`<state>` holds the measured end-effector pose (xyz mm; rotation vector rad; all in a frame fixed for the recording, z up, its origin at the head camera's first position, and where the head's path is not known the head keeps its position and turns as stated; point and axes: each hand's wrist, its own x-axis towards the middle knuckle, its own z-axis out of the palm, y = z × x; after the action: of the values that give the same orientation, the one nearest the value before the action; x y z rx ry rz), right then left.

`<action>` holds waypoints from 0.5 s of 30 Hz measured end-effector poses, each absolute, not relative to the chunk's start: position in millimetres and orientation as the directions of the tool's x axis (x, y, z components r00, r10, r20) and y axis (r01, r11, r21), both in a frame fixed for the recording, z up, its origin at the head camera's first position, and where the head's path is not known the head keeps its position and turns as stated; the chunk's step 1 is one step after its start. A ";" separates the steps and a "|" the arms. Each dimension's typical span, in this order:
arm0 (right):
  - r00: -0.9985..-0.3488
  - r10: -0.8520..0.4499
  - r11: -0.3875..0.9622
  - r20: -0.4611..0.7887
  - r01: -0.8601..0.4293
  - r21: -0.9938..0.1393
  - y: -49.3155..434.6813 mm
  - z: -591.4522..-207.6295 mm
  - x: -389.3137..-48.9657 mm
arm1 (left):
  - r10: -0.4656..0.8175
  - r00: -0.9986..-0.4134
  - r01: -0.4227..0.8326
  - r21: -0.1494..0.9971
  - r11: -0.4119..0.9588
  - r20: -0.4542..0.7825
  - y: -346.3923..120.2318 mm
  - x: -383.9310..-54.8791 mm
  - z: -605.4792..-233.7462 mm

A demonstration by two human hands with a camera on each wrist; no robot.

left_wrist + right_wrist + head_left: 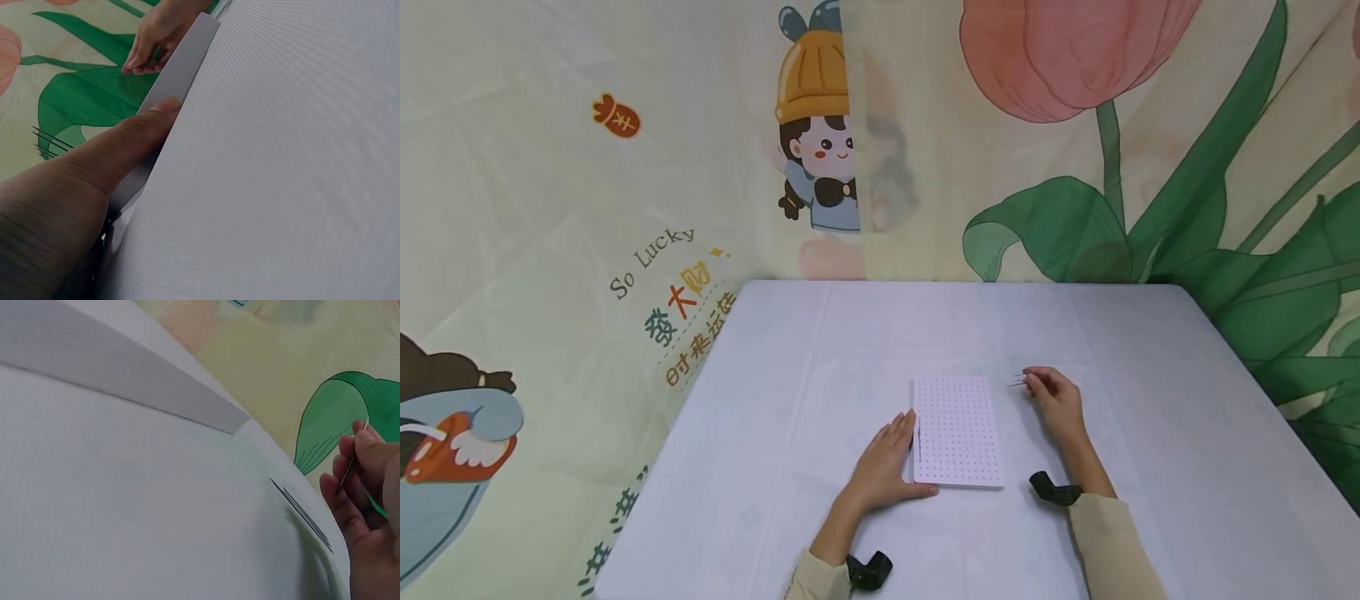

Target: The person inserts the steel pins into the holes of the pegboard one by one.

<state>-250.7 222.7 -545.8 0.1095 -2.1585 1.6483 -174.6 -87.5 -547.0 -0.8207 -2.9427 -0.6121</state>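
A white board (pixel 957 433) with rows of small holes lies flat on the table. My left hand (pixel 883 467) rests along its left side, fingers extended and thumb at the near edge. In the left wrist view that thumb (pixel 134 137) presses the board's side (pixel 181 69). Several thin dark needles (pixel 53 140) project behind the thumb; their bases are hidden. Right of the board, my right hand (pixel 1058 404) pinches a thin metal needle (pixel 353 459) between thumb and fingers. Close by, a few more needles (pixel 301 515) appear in a small group over the white tabletop.
A white cloth covers the table (pixel 850 333). Behind it hangs a printed backdrop (pixel 910 167) with flowers and cartoon figures. Black wrist-worn cameras sit at the left wrist (pixel 870 572) and right wrist (pixel 1054 488).
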 end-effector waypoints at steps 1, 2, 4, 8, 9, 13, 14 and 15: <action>-0.911 0.191 0.266 0.366 -0.311 -0.912 220.6 -544.7 -251.4 | 0.492 -0.861 0.503 0.366 0.783 0.130 -87.6 -174.5 -547.4; -0.913 0.190 0.245 0.360 -0.311 -0.918 218.2 -543.5 -251.9 | 0.491 -0.861 0.502 0.367 0.783 0.131 -87.6 -174.6 -548.0; -0.922 0.180 0.194 0.343 -0.309 -0.931 212.1 -540.6 -252.2 | 0.489 -0.863 0.499 0.369 0.784 0.129 -87.5 -174.7 -548.5; -0.937 0.086 0.084 0.339 -0.333 -0.939 196.6 -531.3 -249.6 | 0.488 -0.864 0.497 0.368 0.786 0.126 -86.9 -175.3 -549.0; -0.937 0.055 0.051 0.346 -0.343 -0.938 191.5 -528.5 -248.3 | 0.486 -0.865 0.494 0.367 0.788 0.122 -86.8 -175.4 -549.0; -0.934 -0.062 -0.046 0.352 -0.350 -0.936 166.7 -513.4 -238.5 | 0.481 -0.870 0.484 0.373 0.792 0.108 -86.7 -174.7 -548.6; -0.931 -0.086 -0.059 0.354 -0.350 -0.935 160.4 -512.0 -236.4 | 0.479 -0.871 0.481 0.375 0.793 0.105 -86.7 -174.6 -548.8; -0.929 -0.109 -0.070 0.354 -0.348 -0.935 154.1 -510.9 -234.0 | 0.478 -0.872 0.479 0.376 0.793 0.103 -86.8 -174.7 -549.3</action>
<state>-234.0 154.1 -510.9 0.5042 -2.0189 2.1241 -174.7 -86.8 -549.3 -0.7932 -2.9718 -0.6245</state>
